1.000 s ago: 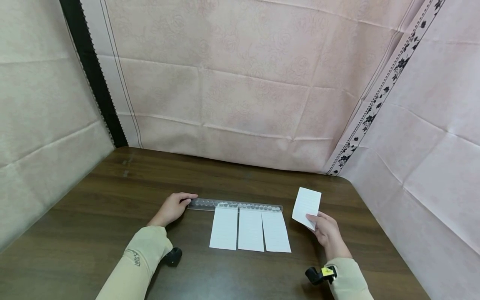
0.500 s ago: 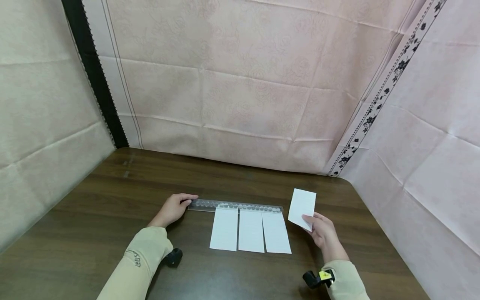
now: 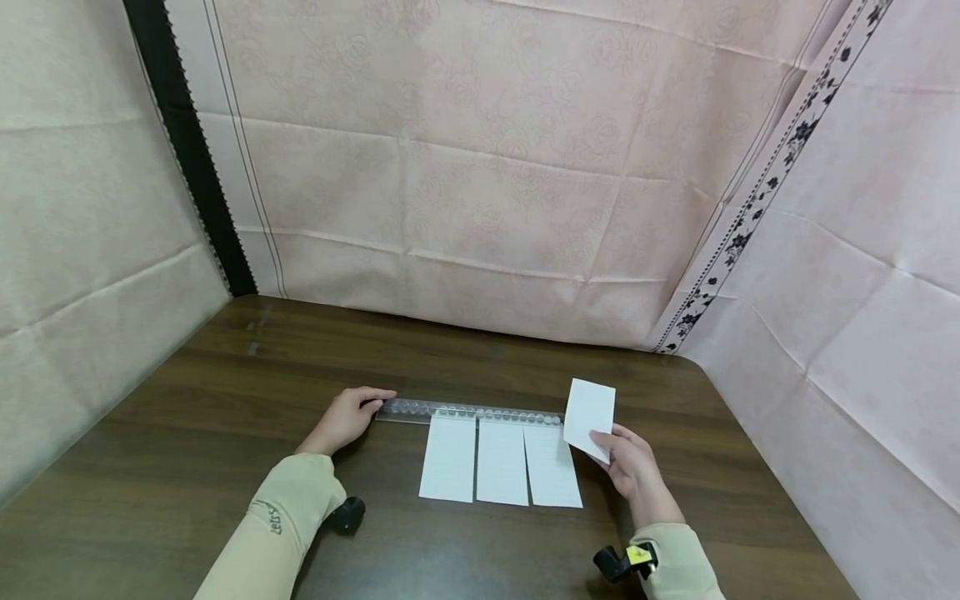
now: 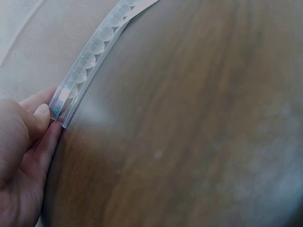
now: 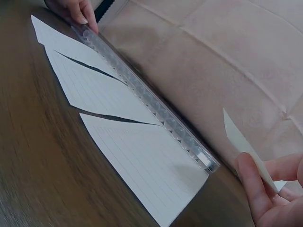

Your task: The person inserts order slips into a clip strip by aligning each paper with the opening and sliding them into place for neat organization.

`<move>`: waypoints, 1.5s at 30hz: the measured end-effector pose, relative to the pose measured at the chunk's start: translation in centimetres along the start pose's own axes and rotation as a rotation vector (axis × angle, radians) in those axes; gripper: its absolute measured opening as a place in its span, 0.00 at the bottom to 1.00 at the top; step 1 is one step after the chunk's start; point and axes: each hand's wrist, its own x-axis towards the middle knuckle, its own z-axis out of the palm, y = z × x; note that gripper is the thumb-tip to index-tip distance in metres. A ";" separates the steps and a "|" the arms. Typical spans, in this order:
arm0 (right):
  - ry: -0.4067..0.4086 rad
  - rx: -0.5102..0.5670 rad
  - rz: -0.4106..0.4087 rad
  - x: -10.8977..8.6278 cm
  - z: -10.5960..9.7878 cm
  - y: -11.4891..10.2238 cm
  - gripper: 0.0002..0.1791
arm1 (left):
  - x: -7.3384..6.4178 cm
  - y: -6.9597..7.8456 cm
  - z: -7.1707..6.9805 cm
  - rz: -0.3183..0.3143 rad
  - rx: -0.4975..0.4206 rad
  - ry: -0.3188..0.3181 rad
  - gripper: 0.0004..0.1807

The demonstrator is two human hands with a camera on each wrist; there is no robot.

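A clear plastic strip (image 3: 408, 407) with a row of round clear beads lies across the table. My left hand (image 3: 347, 421) pinches its left end between thumb and fingers, as the left wrist view also shows. Three white lined paper slips, a left slip (image 3: 448, 458), a middle slip (image 3: 502, 462) and a right slip (image 3: 553, 471), lie side by side with their upper edges at the strip. My right hand (image 3: 632, 467) pinches another white paper slip (image 3: 588, 417) by its lower right corner. That slip is tilted above the table and hides the strip's right end in the head view.
The brown wooden table (image 3: 420, 554) is bordered by a pale patterned cloth (image 3: 480, 200) at the back and sides. Black wrist cameras sit at both sleeves, the left camera (image 3: 348, 516) and the right camera (image 3: 615, 564) above the tabletop.
My right hand has moved left with its paper slip, now overlapping the strip's right end in the head view. My left hand, the strip and the three slips stay in place.
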 end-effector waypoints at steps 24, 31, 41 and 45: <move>-0.030 0.021 -0.012 -0.8 2.9 0.4 0.28 | -0.1 -0.2 -0.1 0.020 0.002 -0.002 0.15; -0.038 -0.008 0.000 -0.9 3.7 0.7 0.26 | 0.0 -0.1 -0.1 0.023 -0.001 -0.005 0.15; -0.036 -0.001 0.019 -1.3 4.5 0.9 0.26 | 0.1 -0.1 -0.1 0.023 -0.006 -0.004 0.15; -0.030 0.005 0.022 -1.3 4.8 1.0 0.25 | 0.1 0.0 -0.1 0.020 -0.007 -0.003 0.15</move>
